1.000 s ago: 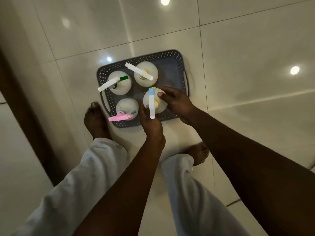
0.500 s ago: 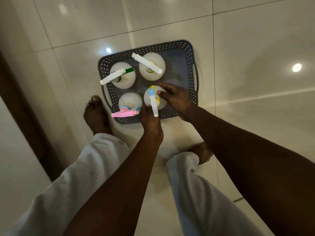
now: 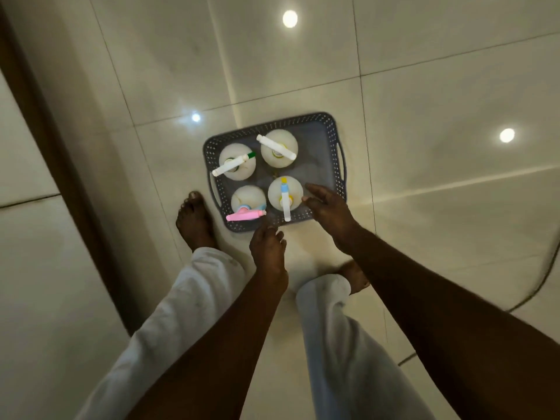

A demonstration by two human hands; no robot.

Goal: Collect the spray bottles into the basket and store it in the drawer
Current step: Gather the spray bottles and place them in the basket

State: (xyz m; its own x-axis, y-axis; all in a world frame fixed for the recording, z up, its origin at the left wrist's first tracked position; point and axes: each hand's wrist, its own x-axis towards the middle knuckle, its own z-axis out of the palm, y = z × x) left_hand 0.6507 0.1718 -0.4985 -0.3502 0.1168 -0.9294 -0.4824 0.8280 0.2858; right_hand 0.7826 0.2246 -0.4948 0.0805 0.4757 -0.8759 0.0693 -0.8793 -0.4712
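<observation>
A dark grey perforated basket (image 3: 335, 147) stands on the glossy tile floor. Several white spray bottles stand upright in it: one with a green nozzle (image 3: 238, 162) at back left, an all-white one (image 3: 278, 148) at back right, a pink-topped one (image 3: 248, 201) at front left, and a blue-and-yellow-topped one (image 3: 285, 192) at front right. My right hand (image 3: 327, 209) hovers with fingers apart just right of the blue-and-yellow bottle, holding nothing. My left hand (image 3: 269, 248) hangs loosely at the basket's near rim, empty.
My bare feet (image 3: 195, 222) (image 3: 354, 277) stand just before the basket, white trouser legs below. A dark wooden strip (image 3: 45, 147) runs along the left. A thin dark cable (image 3: 539, 286) curves over the floor at the right.
Both hands have let go of the blue-and-yellow bottle and drawn back toward me. The bottle stays upright in the basket. The view has pulled back from the basket.
</observation>
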